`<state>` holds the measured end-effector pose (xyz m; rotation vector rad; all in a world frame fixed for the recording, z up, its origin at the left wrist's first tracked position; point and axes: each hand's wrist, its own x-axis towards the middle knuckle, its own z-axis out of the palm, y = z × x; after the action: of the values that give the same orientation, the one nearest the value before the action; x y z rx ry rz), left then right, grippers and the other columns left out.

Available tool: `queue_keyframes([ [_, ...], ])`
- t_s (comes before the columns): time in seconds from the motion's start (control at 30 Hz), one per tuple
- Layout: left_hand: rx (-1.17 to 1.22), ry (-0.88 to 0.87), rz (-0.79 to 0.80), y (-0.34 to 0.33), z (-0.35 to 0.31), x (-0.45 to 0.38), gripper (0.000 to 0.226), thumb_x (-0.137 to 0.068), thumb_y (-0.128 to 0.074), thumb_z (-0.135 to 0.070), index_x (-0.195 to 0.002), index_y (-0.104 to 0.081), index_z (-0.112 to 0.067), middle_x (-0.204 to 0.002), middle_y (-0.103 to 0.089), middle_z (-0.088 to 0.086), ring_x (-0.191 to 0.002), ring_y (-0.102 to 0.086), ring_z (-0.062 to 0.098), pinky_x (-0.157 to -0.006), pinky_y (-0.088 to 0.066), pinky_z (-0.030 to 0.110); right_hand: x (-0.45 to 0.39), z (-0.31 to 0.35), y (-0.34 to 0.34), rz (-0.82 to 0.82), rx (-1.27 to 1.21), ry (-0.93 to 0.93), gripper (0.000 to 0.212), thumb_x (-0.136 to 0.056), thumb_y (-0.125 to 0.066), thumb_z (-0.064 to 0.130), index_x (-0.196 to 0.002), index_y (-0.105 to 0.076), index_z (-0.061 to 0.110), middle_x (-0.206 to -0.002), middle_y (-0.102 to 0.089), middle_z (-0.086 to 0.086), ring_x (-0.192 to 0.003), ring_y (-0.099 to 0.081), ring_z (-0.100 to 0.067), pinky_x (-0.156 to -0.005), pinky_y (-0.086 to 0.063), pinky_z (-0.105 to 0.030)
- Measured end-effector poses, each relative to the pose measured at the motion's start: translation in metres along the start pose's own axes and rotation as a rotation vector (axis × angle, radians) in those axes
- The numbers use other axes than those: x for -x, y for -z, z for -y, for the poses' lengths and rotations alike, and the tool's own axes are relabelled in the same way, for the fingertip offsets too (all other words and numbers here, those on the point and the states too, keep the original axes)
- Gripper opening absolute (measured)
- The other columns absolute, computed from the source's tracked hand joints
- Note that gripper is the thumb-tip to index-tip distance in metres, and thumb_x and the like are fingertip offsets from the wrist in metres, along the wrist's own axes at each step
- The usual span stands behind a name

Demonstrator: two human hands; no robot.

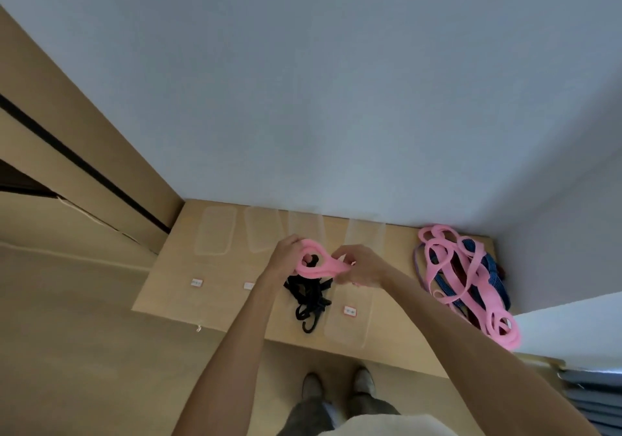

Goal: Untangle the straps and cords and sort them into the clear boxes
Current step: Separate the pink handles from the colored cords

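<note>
My left hand point(285, 254) and my right hand point(361, 265) both grip a looped pink strap point(321, 267) above the middle of the wooden table point(175, 287). Beneath the hands, a bundle of black cords point(311, 299) lies inside a clear box. On the right of the table sits a tangled heap point(466, 277) of pink straps mixed with blue and dark red cords. Another clear box point(351, 326) with a red-edged label stands right of the black cords. Clear lids point(215, 233) lie along the table's back edge.
The table stands in a corner, with grey walls behind and to the right. Wooden panels rise at the left. Small labels point(196, 282) mark the fronts of further clear boxes. My shoes point(336, 383) show on the floor before the table. Stacked grey items point(592, 398) sit at lower right.
</note>
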<state>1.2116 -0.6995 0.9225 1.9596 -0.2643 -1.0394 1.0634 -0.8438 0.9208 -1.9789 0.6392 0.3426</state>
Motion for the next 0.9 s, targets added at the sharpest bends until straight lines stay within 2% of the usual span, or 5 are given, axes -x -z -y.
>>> queue_keyframes([
  [0.13, 0.03, 0.062, 0.016, 0.024, 0.027, 0.004, 0.028, -0.088, -0.054, -0.018, -0.092, -0.076, -0.034, -0.089, -0.075, -0.005, -0.077, -0.067, 0.011, -0.058, -0.055, 0.027, -0.014, 0.004, -0.028, 0.039, 0.079, 0.029, 0.059, -0.072, -0.079, 0.013, -0.124, -0.054, 0.025, -0.097, -0.062, -0.001, -0.072, -0.055, -0.012, -0.06, -0.042, -0.023],
  [0.33, -0.05, 0.068, -0.092, 0.083, 0.068, -0.018, 0.035, -0.091, -0.052, -0.002, -0.114, -0.07, -0.021, -0.097, -0.072, 0.008, -0.077, -0.068, 0.019, -0.067, -0.055, 0.031, -0.053, 0.03, -0.083, -0.047, 0.217, 0.067, 0.028, -0.079, -0.071, 0.013, -0.107, -0.067, 0.017, -0.1, -0.069, 0.0, -0.087, -0.062, -0.021, -0.075, -0.051, -0.035],
  [0.53, -0.156, 0.07, -0.191, 0.131, 0.107, -0.055, 0.034, -0.089, -0.056, 0.001, -0.119, -0.063, -0.011, -0.104, -0.07, 0.012, -0.088, -0.069, 0.028, -0.073, -0.055, 0.033, -0.101, 0.059, -0.147, -0.075, 0.299, 0.029, 0.045, -0.088, -0.067, 0.022, -0.131, -0.056, 0.022, -0.118, -0.065, 0.0, -0.107, -0.061, -0.021, -0.087, -0.051, -0.036],
  [0.77, -0.274, 0.066, -0.071, 0.166, 0.144, -0.094, 0.036, -0.084, -0.056, -0.002, -0.115, -0.064, -0.017, -0.106, -0.066, 0.002, -0.091, -0.062, 0.02, -0.066, -0.044, 0.023, -0.15, 0.055, -0.205, -0.126, 0.328, -0.046, 0.035, -0.096, -0.06, 0.026, -0.131, -0.059, 0.023, -0.119, -0.061, 0.004, -0.104, -0.061, -0.018, -0.087, -0.05, -0.031],
  [0.9, -0.373, 0.025, -0.014, 0.168, 0.161, -0.111, 0.034, -0.086, -0.06, -0.011, -0.12, -0.062, -0.017, -0.108, -0.066, 0.001, -0.094, -0.063, 0.02, -0.072, -0.047, 0.026, -0.164, 0.047, -0.225, -0.145, 0.356, -0.072, 0.029, -0.098, -0.056, 0.022, -0.127, -0.062, 0.022, -0.118, -0.059, 0.002, -0.097, -0.059, -0.019, -0.081, -0.053, -0.034],
])
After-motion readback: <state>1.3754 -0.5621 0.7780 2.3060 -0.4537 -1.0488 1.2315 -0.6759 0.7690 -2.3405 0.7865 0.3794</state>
